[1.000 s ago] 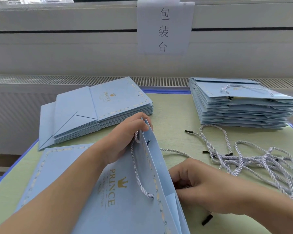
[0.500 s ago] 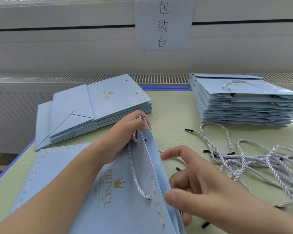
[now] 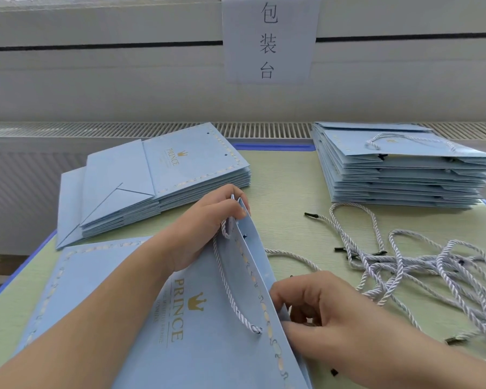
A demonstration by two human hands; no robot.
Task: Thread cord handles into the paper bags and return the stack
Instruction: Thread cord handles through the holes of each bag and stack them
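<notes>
While the left hand (image 3: 208, 220) pinches the upper mouth corner of the paper bag (image 3: 202, 346) lying at 6 o'clock on the tabletop (image 3: 281, 192), the right hand (image 3: 328, 313), fingers curled, pinches at that bag's mouth edge; what it holds is hidden. One cord handle (image 3: 230, 287) already loops across the bag's face. Loose cords (image 3: 421, 265) lie at 3 o'clock, unthreaded bags (image 3: 157, 175) at 10 o'clock, the finished stack (image 3: 399, 169) at 1 o'clock.
</notes>
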